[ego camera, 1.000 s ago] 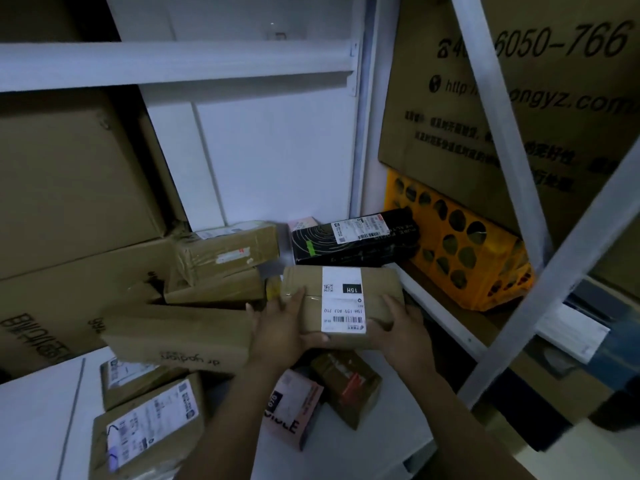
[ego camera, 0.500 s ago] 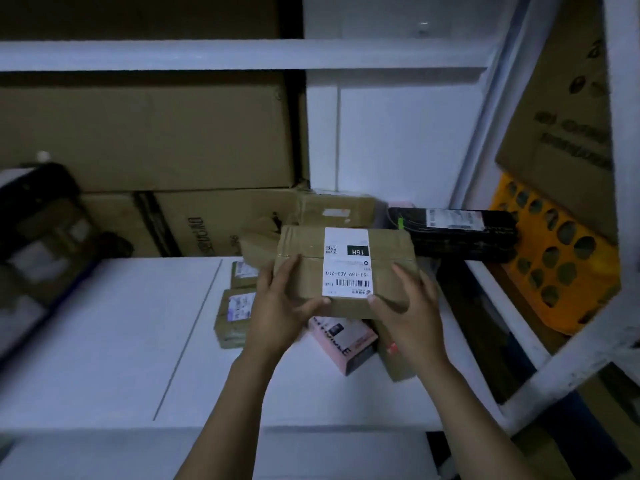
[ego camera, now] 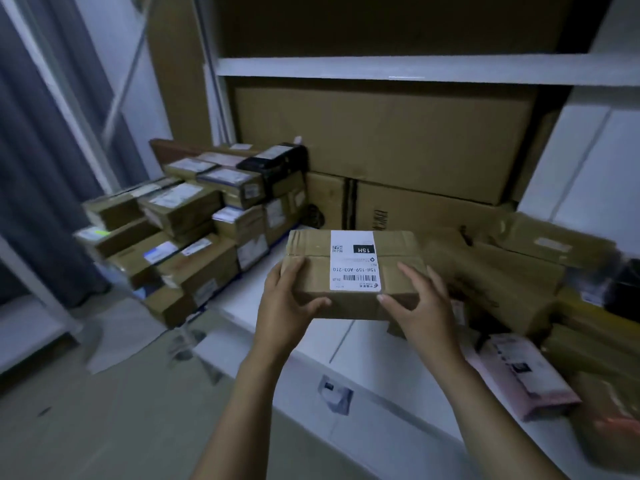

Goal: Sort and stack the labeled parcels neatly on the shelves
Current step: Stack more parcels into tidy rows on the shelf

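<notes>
Two hands carry a labelled cardboard parcel in front of a white shelf.

The parcel (ego camera: pixel 353 271) sits mid-frame, held in the air just above the shelf (ego camera: pixel 363 344). The left hand (ego camera: pixel 287 306) and right hand (ego camera: pixel 419 306) each grip one end, fingers over the top and thumbs on the near face. A second ago it hung over the loose pile by an orange crate. The view has since swung left, and a tidy stack of boxes (ego camera: pixel 194 220) now fills the middle left, so the parcel is probably headed there. It is a plain brown rectangular box, matte and slightly creased, with a smooth white label (ego camera: pixel 355 259) across its top. Jumbled brown parcels (ego camera: pixel 502 271) lie at right, beside a glossy pink packet (ego camera: pixel 519 372). Large cartons (ego camera: pixel 381 140) stand behind.
</notes>
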